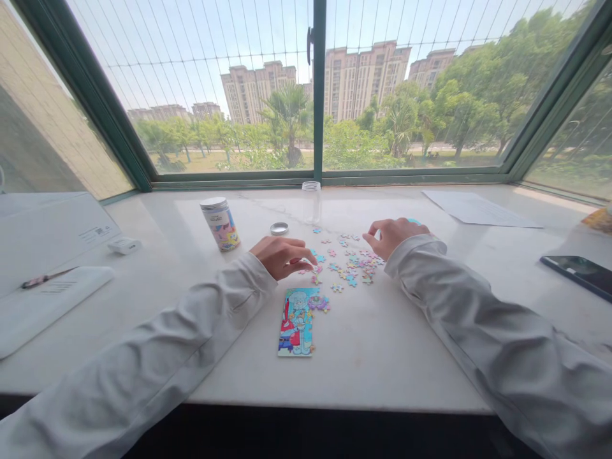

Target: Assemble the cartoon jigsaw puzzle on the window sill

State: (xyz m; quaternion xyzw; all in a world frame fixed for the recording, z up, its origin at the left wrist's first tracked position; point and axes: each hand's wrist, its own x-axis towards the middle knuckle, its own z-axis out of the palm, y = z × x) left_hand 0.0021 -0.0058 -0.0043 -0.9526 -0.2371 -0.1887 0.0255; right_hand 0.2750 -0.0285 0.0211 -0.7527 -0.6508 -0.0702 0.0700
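Note:
Several small pastel puzzle pieces (351, 261) lie scattered on the white sill. A partly assembled strip of the puzzle (297, 320) lies nearer me, with a few joined pieces (319, 303) at its upper right corner. My left hand (282, 255) rests palm down at the left edge of the scatter, fingers curled and pressed onto pieces. My right hand (394, 234) hovers at the right of the scatter, thumb and fingers pinched together; what they hold is too small to make out.
A lidded printed tube (220, 224), a metal lid (279, 228) and an open clear jar (311, 203) stand behind the pieces. White boxes (43, 306), a small charger case (123, 245), paper (478, 209) and a dark tablet (581, 274) lie at the sides.

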